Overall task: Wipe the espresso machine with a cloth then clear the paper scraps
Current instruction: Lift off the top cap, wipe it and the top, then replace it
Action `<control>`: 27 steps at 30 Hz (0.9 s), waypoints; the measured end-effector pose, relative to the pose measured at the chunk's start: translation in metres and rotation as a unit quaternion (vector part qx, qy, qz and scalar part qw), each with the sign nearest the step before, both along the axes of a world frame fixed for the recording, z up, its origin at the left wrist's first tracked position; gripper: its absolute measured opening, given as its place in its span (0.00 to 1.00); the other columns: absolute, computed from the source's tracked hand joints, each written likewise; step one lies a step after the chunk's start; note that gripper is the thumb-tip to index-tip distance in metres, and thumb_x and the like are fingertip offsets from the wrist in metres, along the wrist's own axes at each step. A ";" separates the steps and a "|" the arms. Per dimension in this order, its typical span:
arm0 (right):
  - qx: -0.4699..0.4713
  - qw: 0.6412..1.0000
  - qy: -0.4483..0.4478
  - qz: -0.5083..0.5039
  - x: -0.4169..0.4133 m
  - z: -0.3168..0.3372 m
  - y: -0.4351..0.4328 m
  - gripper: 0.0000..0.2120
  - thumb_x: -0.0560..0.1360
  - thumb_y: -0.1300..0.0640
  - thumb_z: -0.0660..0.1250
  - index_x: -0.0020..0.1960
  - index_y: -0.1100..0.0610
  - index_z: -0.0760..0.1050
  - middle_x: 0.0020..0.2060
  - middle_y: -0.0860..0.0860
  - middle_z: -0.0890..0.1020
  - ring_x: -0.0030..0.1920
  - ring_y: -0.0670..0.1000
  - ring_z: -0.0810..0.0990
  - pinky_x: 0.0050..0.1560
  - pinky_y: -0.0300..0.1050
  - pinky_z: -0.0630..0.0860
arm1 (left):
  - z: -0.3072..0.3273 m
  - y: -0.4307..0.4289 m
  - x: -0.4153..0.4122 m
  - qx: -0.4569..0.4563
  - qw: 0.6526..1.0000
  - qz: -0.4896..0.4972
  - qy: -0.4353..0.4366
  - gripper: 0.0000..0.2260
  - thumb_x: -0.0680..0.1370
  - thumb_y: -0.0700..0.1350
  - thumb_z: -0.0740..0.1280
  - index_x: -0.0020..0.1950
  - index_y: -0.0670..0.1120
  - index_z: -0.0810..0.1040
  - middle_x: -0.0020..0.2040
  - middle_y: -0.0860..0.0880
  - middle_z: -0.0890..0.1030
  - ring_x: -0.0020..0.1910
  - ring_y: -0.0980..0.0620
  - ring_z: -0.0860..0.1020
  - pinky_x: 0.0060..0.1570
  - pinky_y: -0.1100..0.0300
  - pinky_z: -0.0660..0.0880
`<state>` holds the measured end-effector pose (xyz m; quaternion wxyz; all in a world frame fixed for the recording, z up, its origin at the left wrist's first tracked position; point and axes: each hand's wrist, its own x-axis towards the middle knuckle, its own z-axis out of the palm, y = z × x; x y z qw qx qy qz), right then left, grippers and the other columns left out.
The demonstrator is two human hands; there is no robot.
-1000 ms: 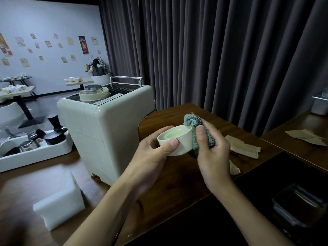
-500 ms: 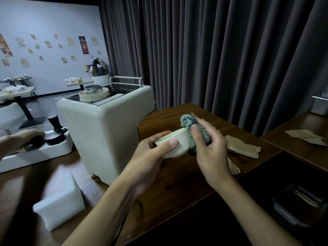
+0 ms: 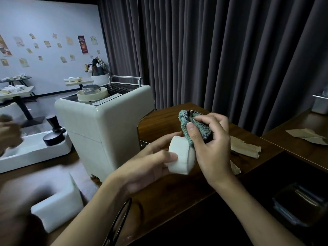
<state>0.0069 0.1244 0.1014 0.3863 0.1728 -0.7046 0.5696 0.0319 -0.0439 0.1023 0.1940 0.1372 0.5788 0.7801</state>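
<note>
White ceramic fills the left hand (image 3: 150, 162): a small cup (image 3: 181, 155) tipped onto its side, clamped between the thumb on its near wall and the fingers curled round the far wall. Its mouth faces away from the camera, so what is inside cannot be told. Just above and touching the cup's upper edge, the right hand (image 3: 211, 144) is closed tight on a bunched teal cloth (image 3: 190, 126), thumb pressing the fabric against the cup.

Left of the left hand, close beside it, stands the cream espresso machine (image 3: 106, 128), a metal cup sitting in a cream ring on its top. Farther left of it lies a white tray (image 3: 35, 153) holding a dark tamper (image 3: 53, 132); another person's blurred hand (image 3: 8, 134) reaches over the tray's far end. Below the left forearm a white box (image 3: 58, 210) rests on the wooden table (image 3: 168, 192).

Just right of the right hand, partly hidden behind it, brown paper scraps (image 3: 246, 148) lie flat on the table. Well to the right, on a separate counter, lies more torn paper (image 3: 307, 136). Below the right forearm a dark bin (image 3: 301, 205) sits low, its contents too dim to make out.
</note>
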 end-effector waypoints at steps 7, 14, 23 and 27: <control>0.025 0.997 -0.023 0.076 0.005 0.002 -0.003 0.14 0.79 0.53 0.64 0.60 0.58 0.79 0.57 0.51 0.78 0.59 0.44 0.77 0.54 0.29 0.71 | 0.000 0.005 -0.001 0.108 0.993 0.036 0.030 0.29 0.73 0.43 0.75 0.73 0.44 0.72 0.65 0.38 0.79 0.58 0.42 0.82 0.58 0.50 0.80; 0.077 0.988 -0.041 0.124 0.002 0.005 0.002 0.16 0.79 0.54 0.63 0.65 0.57 0.77 0.61 0.48 0.77 0.64 0.40 0.73 0.60 0.30 0.69 | -0.006 0.004 0.001 0.071 0.994 0.070 0.045 0.36 0.66 0.49 0.82 0.72 0.48 0.74 0.63 0.38 0.79 0.56 0.41 0.81 0.62 0.46 0.77; 0.103 0.985 -0.037 0.132 0.005 0.006 0.008 0.15 0.79 0.58 0.64 0.65 0.55 0.77 0.61 0.47 0.77 0.63 0.42 0.74 0.58 0.30 0.72 | -0.003 0.004 0.001 0.087 0.981 0.155 0.073 0.32 0.68 0.38 0.79 0.71 0.45 0.74 0.63 0.40 0.81 0.58 0.43 0.82 0.51 0.56 0.80; 0.080 0.982 -0.066 0.158 -0.002 0.014 0.010 0.12 0.81 0.56 0.63 0.63 0.48 0.75 0.59 0.43 0.77 0.62 0.40 0.74 0.60 0.37 0.75 | 0.005 0.005 0.007 -0.028 0.971 0.194 0.133 0.33 0.67 0.36 0.79 0.70 0.48 0.75 0.60 0.45 0.83 0.56 0.49 0.84 0.50 0.59 0.80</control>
